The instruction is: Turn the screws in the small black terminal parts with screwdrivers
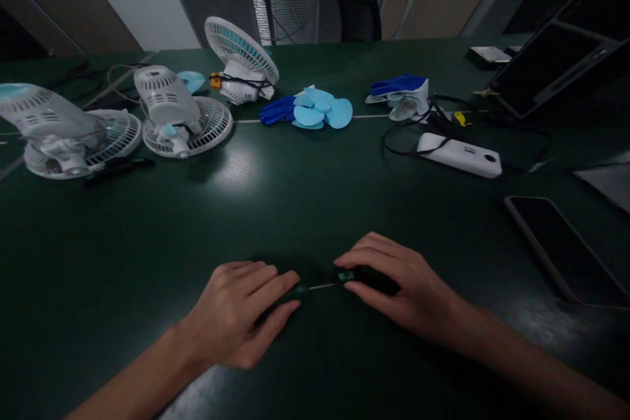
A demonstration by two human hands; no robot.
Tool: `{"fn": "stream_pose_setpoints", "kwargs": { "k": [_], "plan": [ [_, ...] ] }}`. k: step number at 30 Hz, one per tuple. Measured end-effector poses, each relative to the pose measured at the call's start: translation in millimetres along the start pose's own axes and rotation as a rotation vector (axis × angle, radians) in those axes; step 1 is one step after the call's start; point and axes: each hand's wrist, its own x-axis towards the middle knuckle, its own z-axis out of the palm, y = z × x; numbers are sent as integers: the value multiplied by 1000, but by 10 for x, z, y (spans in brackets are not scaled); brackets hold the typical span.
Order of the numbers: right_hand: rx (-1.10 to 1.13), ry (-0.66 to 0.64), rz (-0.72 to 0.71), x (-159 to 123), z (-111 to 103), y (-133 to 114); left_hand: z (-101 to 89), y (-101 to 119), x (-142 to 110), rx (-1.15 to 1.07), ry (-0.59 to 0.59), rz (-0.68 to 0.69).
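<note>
Low over the near part of the dark green table, my left hand [251,308] is closed around the dark green handle of a screwdriver [298,291]. Its thin metal shaft points right, towards my right hand [394,279]. Thumb and fingertips there pinch a small dark block with green markings [345,275]. The shaft's tip meets the near side of this block; whether it sits inside or only touches cannot be made out. Most of the screwdriver handle is hidden by my left fingers.
White fan parts [170,105] stand at the back left, with a dark tool [121,169] in front of them. Light-blue fan blades [322,109] lie on a blue glove [276,111]. To the right are another glove [401,93], a white power bank-like box [460,155] with cables, and a phone [566,249].
</note>
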Motion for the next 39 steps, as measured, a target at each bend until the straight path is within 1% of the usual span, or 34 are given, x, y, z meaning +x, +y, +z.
{"fn": "stream_pose_setpoints", "kwargs": {
  "k": [4,6,10,17,23,39],
  "plan": [
    [-39,-76,-10,1,50,11,-3,17,25,-5,11,11],
    [-44,-90,-12,2,50,22,1,17,38,3,12,9],
    [-36,-87,-15,6,42,25,15,10,39,1,8,-10],
    [-12,-42,-23,26,43,-5,33,0,23,1,-48,-40],
    [-15,-67,10,27,44,-6,37,0,38,-14,-77,-31],
    [-11,-70,9,22,50,-4,40,-5,31,-18,-103,-34]
  ]
}}
